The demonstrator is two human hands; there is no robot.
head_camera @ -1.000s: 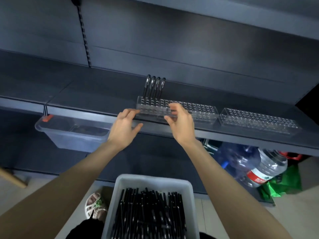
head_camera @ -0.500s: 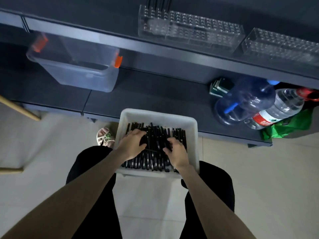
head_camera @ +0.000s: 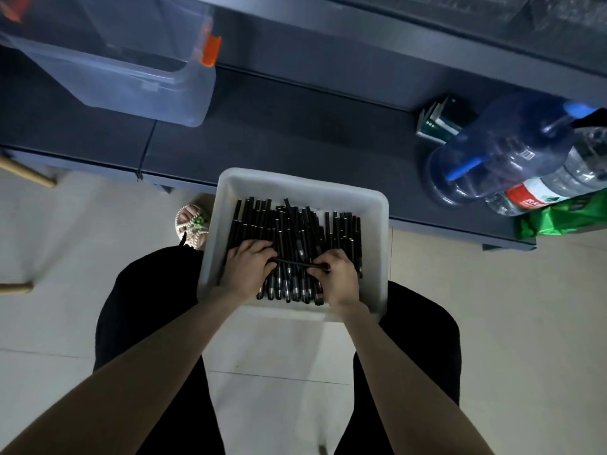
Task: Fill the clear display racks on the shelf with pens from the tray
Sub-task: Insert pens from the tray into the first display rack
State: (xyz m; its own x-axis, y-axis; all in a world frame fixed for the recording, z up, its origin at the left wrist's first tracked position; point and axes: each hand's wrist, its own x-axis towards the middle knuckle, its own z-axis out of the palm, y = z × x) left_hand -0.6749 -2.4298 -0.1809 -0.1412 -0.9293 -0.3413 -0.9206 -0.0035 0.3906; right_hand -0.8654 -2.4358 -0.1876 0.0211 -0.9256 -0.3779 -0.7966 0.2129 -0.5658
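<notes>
A white plastic tray [head_camera: 295, 177] rests on the person's lap at the middle of the view. It is filled with black pens [head_camera: 289, 224], most lying side by side along the 12-to-6 line, their silver-banded ends toward 6 o'clock. Both hands are down in the pile at the tray's 6 o'clock side. The right hand [head_camera: 340, 279] pinches the right end of one crosswise pen [head_camera: 295, 263] between thumb and forefinger. This pen lies on top of the others, running from 9 to 3 o'clock. The left hand [head_camera: 248, 272] sits knuckles up with its fingers curled over the pens. The crosswise pen's left end runs in under its fingertips, though I cannot tell whether they grip it. At 10 o'clock from the tray a clear storage bin [head_camera: 131, 90] with orange latches [head_camera: 210, 50] stands on the dark lower shelf [head_camera: 295, 126]; its contents cannot be made out. At 2 o'clock a blue water jug [head_camera: 499, 149] lies on its side, touching a clear water bottle [head_camera: 558, 188] with a red-and-green label. A green bag [head_camera: 558, 218] is at 3 o'clock and small dark green boxes [head_camera: 443, 121] at 1 o'clock. The clear display racks [head_camera: 565, 11] are only a blur at the far 1 o'clock edge.
</notes>
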